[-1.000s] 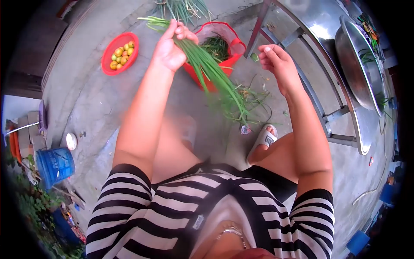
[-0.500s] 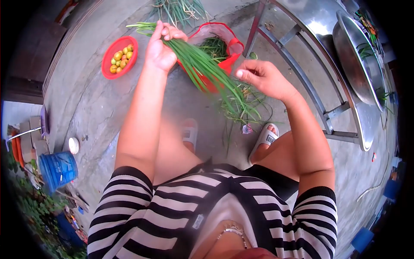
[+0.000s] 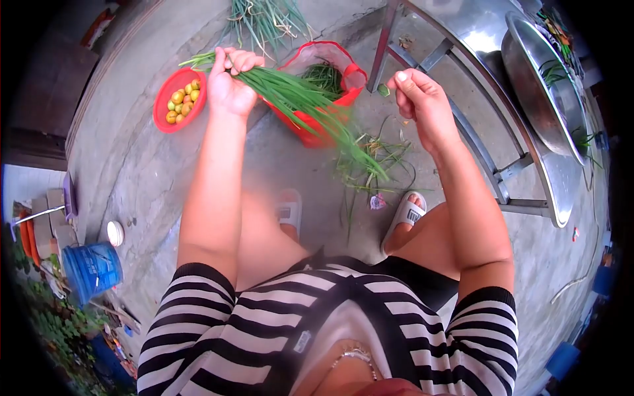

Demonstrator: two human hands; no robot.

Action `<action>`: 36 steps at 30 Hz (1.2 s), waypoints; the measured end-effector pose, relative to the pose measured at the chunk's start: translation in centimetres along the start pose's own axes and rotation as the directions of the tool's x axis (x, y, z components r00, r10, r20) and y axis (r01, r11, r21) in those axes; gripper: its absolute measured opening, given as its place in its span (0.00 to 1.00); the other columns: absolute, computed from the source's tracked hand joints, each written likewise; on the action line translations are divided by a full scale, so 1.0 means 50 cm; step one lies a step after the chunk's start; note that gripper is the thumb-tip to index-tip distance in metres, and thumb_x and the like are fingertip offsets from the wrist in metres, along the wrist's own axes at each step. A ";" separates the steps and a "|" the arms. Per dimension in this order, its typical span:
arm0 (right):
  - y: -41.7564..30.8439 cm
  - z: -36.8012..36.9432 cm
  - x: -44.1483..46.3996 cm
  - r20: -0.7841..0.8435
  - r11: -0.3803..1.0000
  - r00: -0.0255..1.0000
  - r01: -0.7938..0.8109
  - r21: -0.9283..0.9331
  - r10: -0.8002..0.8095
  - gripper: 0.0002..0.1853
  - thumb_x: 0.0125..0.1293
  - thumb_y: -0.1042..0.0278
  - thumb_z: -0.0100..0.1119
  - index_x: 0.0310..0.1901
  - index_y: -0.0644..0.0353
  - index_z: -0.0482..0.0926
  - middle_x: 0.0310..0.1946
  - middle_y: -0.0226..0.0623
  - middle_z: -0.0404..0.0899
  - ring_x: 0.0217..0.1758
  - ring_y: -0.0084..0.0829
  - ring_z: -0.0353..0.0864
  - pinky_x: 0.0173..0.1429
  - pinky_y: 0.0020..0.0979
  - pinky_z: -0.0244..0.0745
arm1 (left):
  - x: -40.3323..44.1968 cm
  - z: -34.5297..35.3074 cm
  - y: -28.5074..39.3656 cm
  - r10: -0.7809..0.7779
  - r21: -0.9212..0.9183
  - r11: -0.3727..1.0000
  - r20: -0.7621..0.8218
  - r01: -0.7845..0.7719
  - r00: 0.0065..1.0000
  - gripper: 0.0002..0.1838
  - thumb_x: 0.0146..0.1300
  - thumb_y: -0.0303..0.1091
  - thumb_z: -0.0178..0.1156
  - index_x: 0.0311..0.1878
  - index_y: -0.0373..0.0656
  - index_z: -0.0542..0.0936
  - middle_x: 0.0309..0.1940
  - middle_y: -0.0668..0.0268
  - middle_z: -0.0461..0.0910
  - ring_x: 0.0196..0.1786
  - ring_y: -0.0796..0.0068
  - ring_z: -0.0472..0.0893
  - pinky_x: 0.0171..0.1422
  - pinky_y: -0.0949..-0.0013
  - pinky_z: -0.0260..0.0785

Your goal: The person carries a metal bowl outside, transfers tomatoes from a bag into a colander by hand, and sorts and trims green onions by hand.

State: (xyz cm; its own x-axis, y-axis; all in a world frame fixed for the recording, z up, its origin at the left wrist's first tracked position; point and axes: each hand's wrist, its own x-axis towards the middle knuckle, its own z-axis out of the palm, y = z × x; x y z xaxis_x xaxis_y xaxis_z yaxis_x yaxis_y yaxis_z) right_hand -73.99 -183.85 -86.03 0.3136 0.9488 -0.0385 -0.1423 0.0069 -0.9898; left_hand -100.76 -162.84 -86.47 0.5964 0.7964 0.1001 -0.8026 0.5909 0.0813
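Observation:
My left hand [image 3: 234, 82] is closed around a bunch of long green stalks [image 3: 290, 96], whose pale ends stick out to the left and whose leaf tips trail down to the right, blurred. Behind the bunch stands a red bag [image 3: 356, 76] with green leaves [image 3: 323, 79] inside. To the right of the bag, my right hand [image 3: 419, 99] is raised with thumb and fingers pinched together; whether anything small is between them cannot be made out. Loose leaves [image 3: 376, 158] lie on the floor below the tips of the bunch.
A red basket [image 3: 158, 109] of yellow-green fruits is at the left. More long stalks [image 3: 264, 20] lie at the top. A metal table [image 3: 558, 198] bears a steel basin [image 3: 528, 86] on the right. A blue bucket [image 3: 96, 270] stands at the lower left.
My left hand and the bunch have moved left and slightly down. My right hand came in toward the leaves, then drew back up and to the right.

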 end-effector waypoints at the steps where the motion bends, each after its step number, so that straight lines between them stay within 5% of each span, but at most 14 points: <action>1: -0.008 -0.014 0.007 0.081 0.987 0.997 0.002 -0.162 0.011 0.11 0.72 0.60 0.60 0.36 0.57 0.83 0.20 0.21 0.71 0.24 0.16 0.65 0.30 0.21 0.61 | -0.001 0.000 0.001 0.005 -0.005 1.000 0.024 -0.005 1.000 0.15 0.74 0.37 0.53 0.30 0.44 0.65 0.19 0.75 0.53 0.23 0.79 0.56 0.35 0.71 0.56; 4: -0.018 -0.009 -0.010 0.143 0.769 0.987 0.147 -0.622 -0.074 0.10 0.71 0.63 0.62 0.41 0.61 0.84 0.26 0.26 0.75 0.30 0.20 0.73 0.38 0.26 0.71 | -0.005 0.005 0.004 -0.004 -0.021 1.000 0.045 0.005 0.999 0.14 0.74 0.37 0.54 0.30 0.44 0.66 0.20 0.75 0.53 0.23 0.79 0.56 0.35 0.71 0.56; 5: -0.004 -0.011 -0.010 0.220 0.693 0.946 0.324 -0.644 -0.238 0.10 0.70 0.66 0.63 0.48 0.61 0.84 0.36 0.31 0.81 0.40 0.24 0.79 0.48 0.29 0.75 | -0.008 0.007 0.003 -0.005 -0.020 1.000 0.046 0.006 0.999 0.14 0.74 0.37 0.54 0.31 0.44 0.66 0.20 0.75 0.53 0.24 0.79 0.56 0.35 0.72 0.56; 8: -0.005 -0.002 -0.012 0.242 0.722 0.935 0.353 -0.594 -0.259 0.13 0.70 0.65 0.62 0.50 0.62 0.83 0.46 0.36 0.82 0.46 0.27 0.80 0.52 0.31 0.75 | -0.012 0.014 -0.002 -0.012 -0.018 1.000 0.055 0.013 0.998 0.13 0.74 0.37 0.54 0.32 0.44 0.68 0.20 0.75 0.53 0.24 0.79 0.56 0.34 0.72 0.55; 11: -0.007 0.020 -0.021 0.285 0.833 0.912 0.392 -0.391 -0.296 0.15 0.70 0.61 0.61 0.51 0.62 0.83 0.45 0.37 0.83 0.47 0.31 0.81 0.54 0.32 0.75 | -0.012 0.016 -0.006 -0.023 -0.014 1.000 0.071 0.025 0.997 0.13 0.73 0.37 0.55 0.32 0.44 0.68 0.20 0.75 0.53 0.24 0.79 0.56 0.34 0.72 0.55; 14: -0.023 0.050 -0.049 0.350 0.801 0.921 0.339 -0.494 -0.174 0.17 0.71 0.56 0.60 0.50 0.62 0.83 0.44 0.39 0.83 0.46 0.33 0.83 0.54 0.33 0.76 | -0.011 0.014 -0.010 -0.036 -0.006 0.999 0.075 0.037 0.997 0.13 0.74 0.37 0.55 0.32 0.44 0.68 0.20 0.75 0.53 0.24 0.79 0.56 0.34 0.72 0.55; 18: -0.008 0.072 -0.054 0.375 0.371 0.862 0.490 -0.788 -0.341 0.11 0.68 0.61 0.62 0.43 0.60 0.83 0.34 0.43 0.82 0.37 0.41 0.84 0.44 0.37 0.78 | -0.010 0.013 -0.016 -0.052 -0.019 0.998 0.087 0.054 0.995 0.14 0.74 0.37 0.54 0.32 0.44 0.67 0.20 0.75 0.54 0.24 0.79 0.56 0.34 0.72 0.54; 22: -0.004 0.079 -0.045 0.107 0.661 0.833 0.502 -0.558 -0.543 0.05 0.67 0.70 0.62 0.39 0.62 0.81 0.30 0.41 0.80 0.34 0.38 0.82 0.39 0.33 0.75 | -0.011 0.013 -0.024 -0.065 -0.031 0.997 0.095 0.068 0.993 0.14 0.74 0.37 0.54 0.31 0.45 0.67 0.20 0.75 0.54 0.24 0.79 0.56 0.34 0.72 0.54; 23: 0.001 0.080 -0.040 0.023 0.695 0.805 0.526 -0.489 -0.593 0.07 0.69 0.69 0.60 0.37 0.63 0.82 0.29 0.34 0.80 0.32 0.28 0.78 0.37 0.28 0.72 | -0.010 0.010 -0.024 -0.064 -0.040 0.997 0.094 0.068 0.994 0.14 0.74 0.37 0.54 0.31 0.45 0.67 0.20 0.76 0.53 0.24 0.79 0.55 0.34 0.72 0.54; 26: -0.017 0.063 -0.034 -0.114 0.918 0.918 0.360 -0.165 -0.380 0.10 0.72 0.66 0.59 0.36 0.63 0.82 0.30 0.26 0.80 0.33 0.19 0.73 0.37 0.24 0.70 | -0.008 0.006 -0.023 -0.049 -0.075 0.996 0.084 0.056 0.995 0.13 0.74 0.37 0.53 0.32 0.45 0.68 0.20 0.76 0.53 0.23 0.79 0.55 0.34 0.72 0.54; 27: -0.021 0.044 -0.026 -0.042 0.952 0.960 0.267 -0.152 -0.276 0.12 0.74 0.62 0.58 0.37 0.62 0.82 0.30 0.21 0.78 0.34 0.14 0.70 0.38 0.21 0.68 | -0.007 0.007 -0.019 -0.037 -0.091 0.995 0.077 0.044 0.996 0.13 0.74 0.37 0.53 0.32 0.45 0.68 0.20 0.76 0.53 0.23 0.80 0.55 0.34 0.73 0.53; 30: -0.038 0.006 -0.024 0.063 0.947 0.998 0.047 -0.319 -0.028 0.09 0.70 0.64 0.62 0.40 0.62 0.82 0.31 0.25 0.79 0.35 0.19 0.73 0.39 0.24 0.71 | -0.008 0.012 -0.011 -0.021 -0.114 0.993 0.087 0.031 0.996 0.12 0.74 0.36 0.53 0.33 0.44 0.69 0.20 0.77 0.53 0.23 0.80 0.55 0.33 0.73 0.53; 33: -0.039 0.008 -0.026 0.304 0.548 0.880 0.467 -0.694 -0.364 0.08 0.65 0.68 0.66 0.43 0.61 0.83 0.33 0.31 0.80 0.35 0.26 0.77 0.41 0.28 0.74 | -0.010 0.014 -0.007 -0.013 -0.111 0.994 0.098 0.024 0.995 0.12 0.74 0.36 0.53 0.33 0.44 0.69 0.20 0.77 0.53 0.23 0.80 0.55 0.33 0.73 0.53; 36: -0.031 0.019 -0.037 0.308 0.662 0.903 0.429 -0.615 -0.299 0.11 0.61 0.71 0.67 0.45 0.60 0.83 0.36 0.36 0.80 0.37 0.31 0.80 0.44 0.32 0.76 | -0.009 0.014 -0.007 -0.008 -0.108 0.994 0.105 0.020 0.994 0.12 0.74 0.36 0.53 0.33 0.44 0.69 0.20 0.76 0.53 0.23 0.80 0.55 0.33 0.73 0.53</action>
State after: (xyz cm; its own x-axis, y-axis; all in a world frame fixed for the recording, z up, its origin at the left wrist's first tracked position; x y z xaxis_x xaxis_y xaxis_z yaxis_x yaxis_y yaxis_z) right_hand -75.24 -185.34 -84.29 0.0369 0.9521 0.3036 0.6172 0.2172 -0.7563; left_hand -100.75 -163.48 -85.83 0.6003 0.7736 0.2031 -0.7867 0.6169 -0.0245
